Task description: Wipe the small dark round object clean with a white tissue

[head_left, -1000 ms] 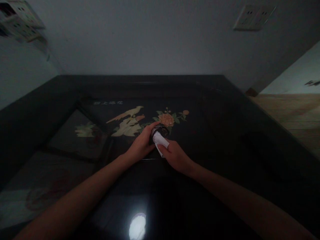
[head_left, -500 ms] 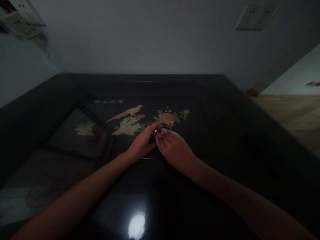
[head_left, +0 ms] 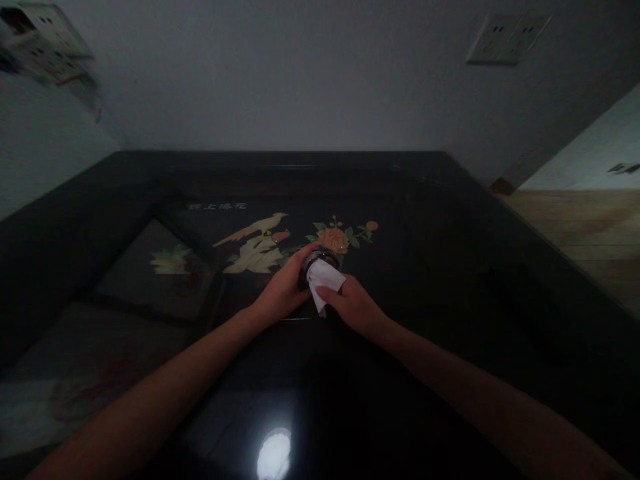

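My left hand (head_left: 284, 288) is wrapped round the left side of a small, round, shiny dark vessel (head_left: 327, 255) over the middle of the black tabletop (head_left: 425, 320). Its rim shows between thumb and fingers; the exact kind is too dark to make out. A white tissue (head_left: 326, 277) is pinched in my right hand (head_left: 357, 305), thumb on top. One end of the tissue reaches the vessel's mouth, and a loose corner hangs towards me. The fingers of my right hand are mostly hidden behind the tissue and the vessel.
The glossy tabletop carries a bird picture (head_left: 255, 250), a flower picture (head_left: 334, 239) and pale lettering (head_left: 217, 207). A grey wall (head_left: 280, 80) stands behind it. Sockets (head_left: 509, 40) are on the wall at right, more at upper left. Wooden floor (head_left: 575, 220) shows at right.
My right hand has turned from palm-down over the tissue to a thumb-up pinch. More of the tissue and the vessel's rim now shows. My left hand keeps its hold.
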Demonstrator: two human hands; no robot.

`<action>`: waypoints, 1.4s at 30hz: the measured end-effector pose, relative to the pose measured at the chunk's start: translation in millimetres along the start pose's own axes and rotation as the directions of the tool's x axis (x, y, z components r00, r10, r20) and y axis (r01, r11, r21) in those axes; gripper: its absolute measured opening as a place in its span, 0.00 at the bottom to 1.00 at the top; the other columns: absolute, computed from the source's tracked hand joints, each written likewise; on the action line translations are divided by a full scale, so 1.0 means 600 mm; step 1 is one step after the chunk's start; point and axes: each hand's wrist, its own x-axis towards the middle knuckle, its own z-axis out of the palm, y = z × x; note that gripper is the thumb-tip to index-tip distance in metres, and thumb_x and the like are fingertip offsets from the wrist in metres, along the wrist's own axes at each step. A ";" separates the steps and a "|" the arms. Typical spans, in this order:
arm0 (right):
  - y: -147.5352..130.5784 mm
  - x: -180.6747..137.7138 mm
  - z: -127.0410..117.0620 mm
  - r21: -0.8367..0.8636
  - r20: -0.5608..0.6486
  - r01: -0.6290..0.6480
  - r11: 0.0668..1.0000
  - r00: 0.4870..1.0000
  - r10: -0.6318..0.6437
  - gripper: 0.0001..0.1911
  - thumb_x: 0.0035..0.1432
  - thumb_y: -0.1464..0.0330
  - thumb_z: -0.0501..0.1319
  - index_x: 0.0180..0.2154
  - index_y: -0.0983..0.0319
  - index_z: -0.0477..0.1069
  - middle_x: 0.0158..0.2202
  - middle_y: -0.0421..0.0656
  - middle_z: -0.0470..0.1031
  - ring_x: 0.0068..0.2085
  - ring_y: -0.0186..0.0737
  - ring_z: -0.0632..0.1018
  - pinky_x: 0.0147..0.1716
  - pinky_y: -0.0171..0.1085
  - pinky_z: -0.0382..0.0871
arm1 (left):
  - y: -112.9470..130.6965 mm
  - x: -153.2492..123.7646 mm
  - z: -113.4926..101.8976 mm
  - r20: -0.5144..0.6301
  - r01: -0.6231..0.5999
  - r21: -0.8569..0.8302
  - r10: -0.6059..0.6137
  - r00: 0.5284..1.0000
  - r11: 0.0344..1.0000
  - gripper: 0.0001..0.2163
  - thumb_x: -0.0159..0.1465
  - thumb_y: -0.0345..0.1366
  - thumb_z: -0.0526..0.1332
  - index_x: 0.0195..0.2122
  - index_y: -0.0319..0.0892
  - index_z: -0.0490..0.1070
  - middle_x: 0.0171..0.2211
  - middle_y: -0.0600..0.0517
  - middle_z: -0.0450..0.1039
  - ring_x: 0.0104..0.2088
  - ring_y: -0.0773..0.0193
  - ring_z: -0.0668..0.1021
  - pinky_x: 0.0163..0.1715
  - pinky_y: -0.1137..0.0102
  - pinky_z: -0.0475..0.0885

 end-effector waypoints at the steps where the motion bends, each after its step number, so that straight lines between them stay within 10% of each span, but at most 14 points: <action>1: -0.001 0.000 -0.002 -0.085 0.028 0.029 0.996 0.999 -0.027 0.09 0.58 0.72 0.55 0.35 0.68 0.73 0.30 0.44 0.78 0.31 0.38 0.76 0.31 0.34 0.69 | 0.001 0.000 0.000 0.001 -0.003 -0.005 0.003 1.000 1.000 0.37 0.55 0.28 0.62 0.64 0.44 0.48 0.61 0.41 0.59 0.59 0.51 0.67 0.58 0.55 0.64; 4: -0.005 0.000 -0.012 -0.376 0.149 0.212 0.902 0.975 -0.167 0.11 0.60 0.75 0.54 0.41 0.69 0.73 0.35 0.49 0.79 0.35 0.41 0.79 0.37 0.37 0.71 | 0.001 -0.001 0.000 0.004 -0.012 -0.003 0.012 1.000 1.000 0.36 0.55 0.26 0.62 0.64 0.45 0.48 0.61 0.41 0.59 0.60 0.52 0.67 0.58 0.55 0.63; 8: -0.006 0.003 -0.022 -0.658 0.364 0.514 0.550 0.857 -0.364 0.17 0.60 0.80 0.52 0.49 0.71 0.70 0.50 0.55 0.75 0.52 0.45 0.75 0.54 0.43 0.67 | -0.004 -0.001 0.003 0.000 -0.008 -0.022 0.008 1.000 1.000 0.35 0.57 0.27 0.61 0.64 0.45 0.47 0.61 0.43 0.60 0.59 0.54 0.67 0.59 0.58 0.64; 14: -0.007 -0.004 -0.009 -0.858 0.363 0.466 0.215 0.847 -0.388 0.18 0.62 0.79 0.52 0.52 0.78 0.68 0.51 0.62 0.73 0.55 0.52 0.74 0.57 0.47 0.65 | -0.003 0.000 0.002 0.012 -0.025 0.015 0.025 1.000 1.000 0.34 0.58 0.26 0.60 0.64 0.46 0.49 0.60 0.44 0.61 0.58 0.55 0.68 0.58 0.59 0.65; 18: -0.011 -0.007 -0.004 -0.848 0.340 0.445 0.289 0.874 -0.348 0.18 0.62 0.79 0.51 0.52 0.79 0.68 0.52 0.62 0.72 0.56 0.52 0.73 0.59 0.46 0.63 | 0.000 0.000 0.000 0.020 -0.007 0.025 0.007 1.000 1.000 0.34 0.58 0.26 0.60 0.64 0.46 0.49 0.60 0.44 0.62 0.58 0.55 0.69 0.57 0.60 0.66; 21: -0.013 -0.007 -0.007 -0.751 0.291 0.416 0.513 0.905 -0.309 0.19 0.60 0.81 0.51 0.53 0.75 0.68 0.52 0.59 0.73 0.55 0.50 0.73 0.58 0.45 0.63 | -0.001 -0.001 0.000 0.020 -0.018 0.020 0.018 1.000 1.000 0.35 0.57 0.26 0.60 0.64 0.47 0.48 0.61 0.45 0.61 0.59 0.54 0.68 0.58 0.59 0.65; 25: -0.007 -0.001 -0.009 -0.361 0.164 0.188 0.913 0.977 -0.136 0.14 0.59 0.78 0.54 0.46 0.70 0.72 0.42 0.51 0.79 0.42 0.44 0.79 0.44 0.40 0.71 | -0.003 -0.001 0.000 0.011 -0.031 0.003 0.031 0.999 1.000 0.35 0.57 0.26 0.60 0.64 0.47 0.47 0.61 0.43 0.60 0.60 0.53 0.66 0.59 0.56 0.63; 28: -0.001 0.002 -0.005 0.003 0.071 0.022 1.000 0.997 -0.022 0.11 0.59 0.75 0.56 0.43 0.69 0.73 0.36 0.46 0.79 0.36 0.40 0.78 0.35 0.36 0.71 | -0.003 0.000 0.001 -0.010 -0.027 -0.018 0.027 1.000 0.999 0.35 0.56 0.27 0.61 0.64 0.45 0.48 0.61 0.42 0.59 0.60 0.52 0.66 0.60 0.54 0.62; 31: -0.001 0.000 0.001 0.082 0.028 0.005 0.997 1.000 -0.007 0.10 0.58 0.74 0.56 0.40 0.69 0.73 0.35 0.46 0.78 0.35 0.40 0.77 0.35 0.35 0.70 | -0.003 0.001 0.001 -0.024 -0.024 -0.035 0.023 0.999 0.999 0.35 0.56 0.27 0.62 0.64 0.45 0.48 0.61 0.41 0.60 0.60 0.52 0.66 0.59 0.55 0.62; 35: -0.003 -0.004 -0.002 -0.271 0.102 0.131 0.954 0.989 -0.107 0.13 0.61 0.75 0.53 0.44 0.73 0.72 0.39 0.53 0.79 0.39 0.44 0.79 0.40 0.40 0.71 | -0.003 0.001 0.002 -0.021 -0.031 -0.027 0.030 0.999 0.999 0.35 0.56 0.26 0.61 0.63 0.44 0.48 0.61 0.41 0.59 0.60 0.53 0.66 0.59 0.56 0.62; 42: 0.003 -0.002 -0.011 -0.784 0.346 0.498 0.371 0.847 -0.404 0.19 0.62 0.79 0.51 0.53 0.75 0.67 0.53 0.60 0.72 0.56 0.49 0.72 0.59 0.46 0.62 | -0.003 0.001 0.004 -0.013 -0.027 -0.004 0.027 1.000 1.000 0.33 0.58 0.27 0.60 0.64 0.45 0.49 0.59 0.43 0.62 0.58 0.54 0.68 0.58 0.58 0.64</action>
